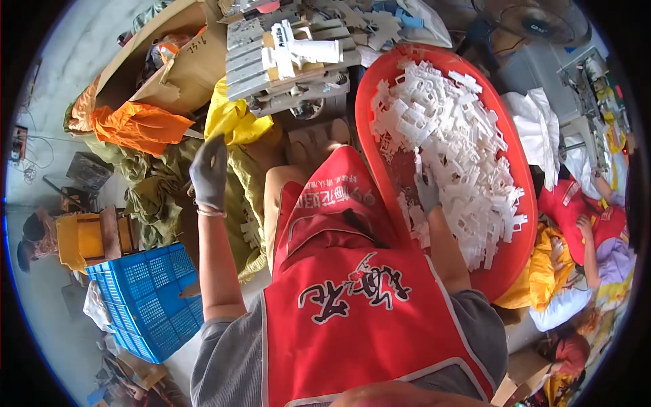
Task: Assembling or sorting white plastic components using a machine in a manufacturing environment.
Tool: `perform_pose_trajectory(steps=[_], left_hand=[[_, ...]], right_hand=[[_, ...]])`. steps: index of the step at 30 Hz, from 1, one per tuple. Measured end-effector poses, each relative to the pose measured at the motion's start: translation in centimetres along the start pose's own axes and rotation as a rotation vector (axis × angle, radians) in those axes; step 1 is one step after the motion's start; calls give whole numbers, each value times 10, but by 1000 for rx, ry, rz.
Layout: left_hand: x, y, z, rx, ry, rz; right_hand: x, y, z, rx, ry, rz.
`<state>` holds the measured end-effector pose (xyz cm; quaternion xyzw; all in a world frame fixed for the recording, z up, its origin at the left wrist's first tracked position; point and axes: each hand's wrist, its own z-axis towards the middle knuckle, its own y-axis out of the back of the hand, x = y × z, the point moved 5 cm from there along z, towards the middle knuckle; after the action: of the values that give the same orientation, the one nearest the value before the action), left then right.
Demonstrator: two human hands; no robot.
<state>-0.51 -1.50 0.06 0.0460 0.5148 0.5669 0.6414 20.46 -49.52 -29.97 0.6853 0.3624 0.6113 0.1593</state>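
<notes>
My left hand, in a grey glove, is raised at the left beside a yellow cloth or bag. Its fingers are stretched out, and I see nothing in them. In the large red oval tub on the right lies a heap of white plastic toy-gun parts. My right hand, also gloved in grey, reaches into this heap near the tub's left side. Its fingertips close on a small white plastic part. Ahead, a white pistol-shaped plastic piece rests on a slatted grey metal machine table.
An open cardboard box stands at the far left, with orange cloth below it. A blue plastic crate is beside my left arm. A fan stands at the far right. Another person in red sits beyond the tub.
</notes>
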Motion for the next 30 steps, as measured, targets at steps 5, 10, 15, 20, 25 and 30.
perform_pose_trajectory(steps=[5,10,15,20,25,30], left_hand=[[-66,-10,82,-22,-252,-69],[-84,-59,132,262,-293,-111],[-71,-61,139,308,-233,-104],[-53,-12,98,-42,-10,-316],[48,26,1,-223,206,-480],[94,58,-92,-241,456,-155]], right_hand=[[68,36,-32,110,-148,895],[157,84,-28,146,159,710],[253,115,-11,3,405,717],[365,100,15,98,700,591],[447,73,30,-127,1183,72],[458,56,44,-3,1231,-254]])
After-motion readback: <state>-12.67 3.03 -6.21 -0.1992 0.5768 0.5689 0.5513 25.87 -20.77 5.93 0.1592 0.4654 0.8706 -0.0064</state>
